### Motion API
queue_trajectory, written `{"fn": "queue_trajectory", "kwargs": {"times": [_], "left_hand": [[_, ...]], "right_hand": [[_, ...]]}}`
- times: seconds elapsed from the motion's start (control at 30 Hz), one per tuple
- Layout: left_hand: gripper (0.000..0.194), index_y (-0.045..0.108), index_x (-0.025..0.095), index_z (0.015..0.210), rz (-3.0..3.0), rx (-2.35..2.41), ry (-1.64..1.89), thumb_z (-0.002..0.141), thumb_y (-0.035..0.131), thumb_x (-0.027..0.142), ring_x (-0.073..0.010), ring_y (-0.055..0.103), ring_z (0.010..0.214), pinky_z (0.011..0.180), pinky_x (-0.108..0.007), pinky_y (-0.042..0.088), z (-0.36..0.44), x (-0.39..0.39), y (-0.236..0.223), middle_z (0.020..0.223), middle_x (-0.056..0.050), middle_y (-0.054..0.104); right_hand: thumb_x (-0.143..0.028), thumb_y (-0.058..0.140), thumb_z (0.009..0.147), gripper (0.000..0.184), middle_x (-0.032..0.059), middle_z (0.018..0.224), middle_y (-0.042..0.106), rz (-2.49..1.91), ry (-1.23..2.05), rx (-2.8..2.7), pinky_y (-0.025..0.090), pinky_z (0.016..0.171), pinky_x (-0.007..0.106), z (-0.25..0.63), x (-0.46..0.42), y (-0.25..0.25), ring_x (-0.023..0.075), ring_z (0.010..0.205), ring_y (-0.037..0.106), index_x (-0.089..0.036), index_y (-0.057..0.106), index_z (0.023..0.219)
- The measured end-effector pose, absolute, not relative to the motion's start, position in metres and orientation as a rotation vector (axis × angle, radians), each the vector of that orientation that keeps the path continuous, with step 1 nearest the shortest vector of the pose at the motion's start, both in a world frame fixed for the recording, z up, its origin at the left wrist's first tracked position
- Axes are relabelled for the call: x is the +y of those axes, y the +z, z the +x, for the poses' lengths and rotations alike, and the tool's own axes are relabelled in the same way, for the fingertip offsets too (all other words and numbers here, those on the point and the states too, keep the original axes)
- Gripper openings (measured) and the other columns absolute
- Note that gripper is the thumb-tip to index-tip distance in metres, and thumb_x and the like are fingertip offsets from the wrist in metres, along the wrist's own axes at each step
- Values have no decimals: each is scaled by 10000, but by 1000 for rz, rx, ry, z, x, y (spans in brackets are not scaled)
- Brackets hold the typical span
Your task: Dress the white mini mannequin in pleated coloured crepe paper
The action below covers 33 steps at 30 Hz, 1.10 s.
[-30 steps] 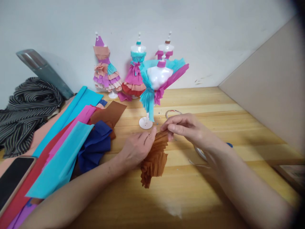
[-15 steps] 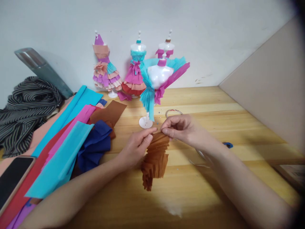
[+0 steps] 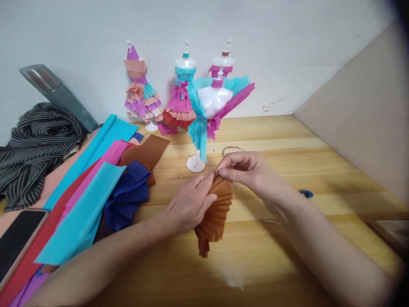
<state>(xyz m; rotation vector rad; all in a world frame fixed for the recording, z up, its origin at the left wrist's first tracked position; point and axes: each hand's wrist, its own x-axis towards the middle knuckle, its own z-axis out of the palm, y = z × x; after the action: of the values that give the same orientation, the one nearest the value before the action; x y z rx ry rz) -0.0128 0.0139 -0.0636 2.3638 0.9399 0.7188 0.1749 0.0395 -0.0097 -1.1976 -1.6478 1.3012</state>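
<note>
A pleated strip of brown crepe paper (image 3: pixel 217 213) hangs above the table, gathered at its top and fanning out below. My right hand (image 3: pixel 244 170) pinches the gathered top corner between thumb and fingertips. On the left edge of the same paper my left hand (image 3: pixel 193 200) is closed, its fingertips close to the right hand's. Just behind my hands stands a small white mannequin (image 3: pixel 214 102) on a round base, wrapped in turquoise and magenta crepe paper with a magenta neck band.
Three more dressed mannequins, one in a peach and purple dress (image 3: pixel 143 98), line the wall. To the left lie turquoise paper (image 3: pixel 79 217), crumpled blue paper (image 3: pixel 129 194), a phone (image 3: pixel 19 238) and striped cloth (image 3: pixel 44 140). A tape roll (image 3: pixel 232 149) and small beads lie behind my hands.
My left hand has moved right and up onto the brown paper, nearer my right hand. The paper's folds have drawn together into a fan.
</note>
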Motion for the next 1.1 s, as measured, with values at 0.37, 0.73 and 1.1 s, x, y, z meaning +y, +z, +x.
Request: {"fn": "queue_trajectory", "kwargs": {"times": [0.37, 0.73, 1.1], "left_hand": [[362, 527, 121, 1213, 2222, 935, 858, 973, 306, 278, -246, 602, 1090, 969, -446, 481, -14, 18, -65, 1159, -158, 642], [355, 525, 115, 1219, 2205, 923, 840, 965, 318, 251, -247, 588, 1127, 967, -429, 476, -15, 19, -63, 1190, -161, 635], [401, 489, 131, 1271, 2292, 1069, 848, 964, 305, 313, -265, 605, 1062, 932, -450, 484, -14, 15, -79, 1128, -153, 643]], "right_hand": [[-361, 697, 717, 228, 3, 667, 590, -1183, 1361, -1721, 419, 555, 241, 177, 39, -7, 113, 598, 526, -157, 645, 805], [-238, 604, 762, 146, 19, 777, 674, -1178, 1186, -1988, 478, 604, 245, 178, 37, -10, 123, 639, 586, -179, 675, 875], [-255, 593, 752, 113, 2, 634, 619, -1260, 1037, -1951, 403, 516, 233, 175, 37, -12, 118, 567, 515, -184, 680, 746]]}}
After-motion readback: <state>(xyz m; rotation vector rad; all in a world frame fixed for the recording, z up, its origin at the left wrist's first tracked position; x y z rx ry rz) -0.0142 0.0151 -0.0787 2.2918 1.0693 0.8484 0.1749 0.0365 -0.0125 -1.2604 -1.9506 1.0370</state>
